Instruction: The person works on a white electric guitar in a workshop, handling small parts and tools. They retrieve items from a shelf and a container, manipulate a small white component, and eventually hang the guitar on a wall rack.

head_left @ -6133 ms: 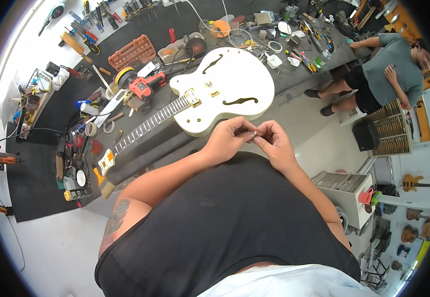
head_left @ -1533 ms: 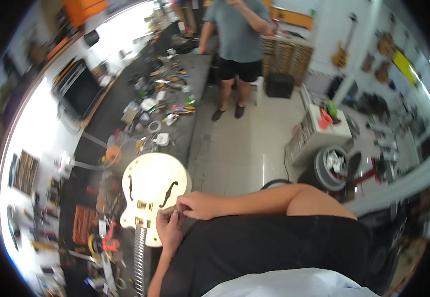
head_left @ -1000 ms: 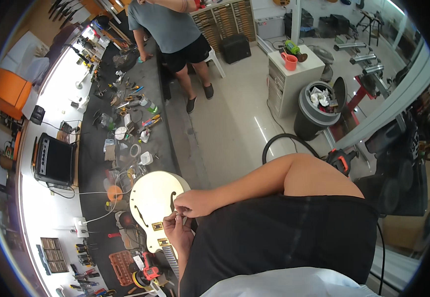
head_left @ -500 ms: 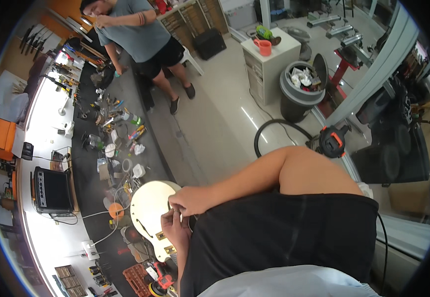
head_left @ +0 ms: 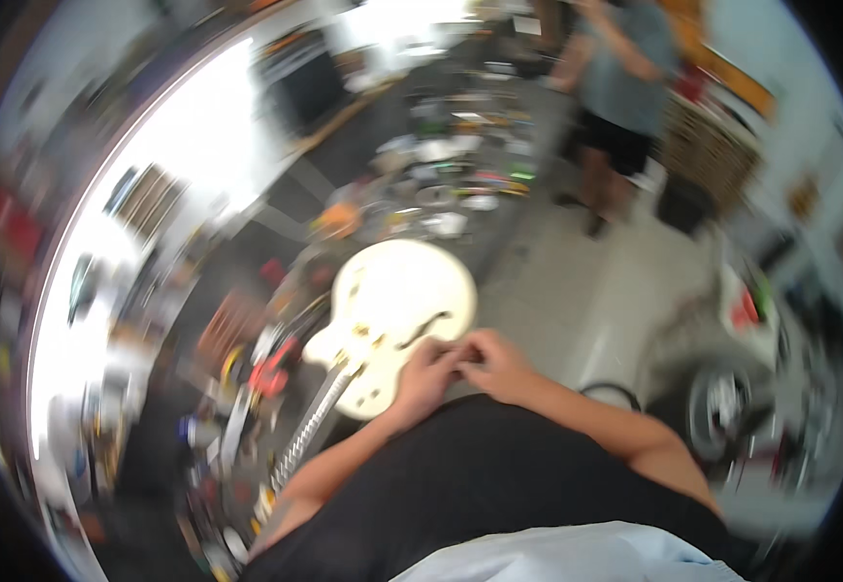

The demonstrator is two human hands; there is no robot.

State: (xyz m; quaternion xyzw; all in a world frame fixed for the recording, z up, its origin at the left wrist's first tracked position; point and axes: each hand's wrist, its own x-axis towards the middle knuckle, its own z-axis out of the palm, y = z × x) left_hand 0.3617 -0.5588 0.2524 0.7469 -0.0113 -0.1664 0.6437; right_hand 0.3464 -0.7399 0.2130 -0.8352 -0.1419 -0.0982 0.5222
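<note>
A cream hollow-body guitar (head_left: 392,281), with dark f-holes and gold hardware, lies on the bench, its fretted neck (head_left: 305,436) pointing down-left. My left hand (head_left: 423,373) and my right hand (head_left: 494,364) meet at the fingertips over or beside the guitar's near right edge. Both have their fingers pinched together, but motion blur hides what small thing they may hold. My forearms come up from the lower edge, across my dark top.
A cluttered dark bench (head_left: 218,272) holds tools, a red power tool (head_left: 271,369) and orange objects. An amplifier (head_left: 300,82) stands at its back. Another person (head_left: 620,87) in grey shirt and black shorts stands beyond on the tiled floor. A bin (head_left: 717,407) and white cabinet (head_left: 761,320) are at right.
My head view has swung sharply left and blurred; more guitar and bench show, and the other person appears shifted right. My hands remain pinched together, with both forearms now visible.
</note>
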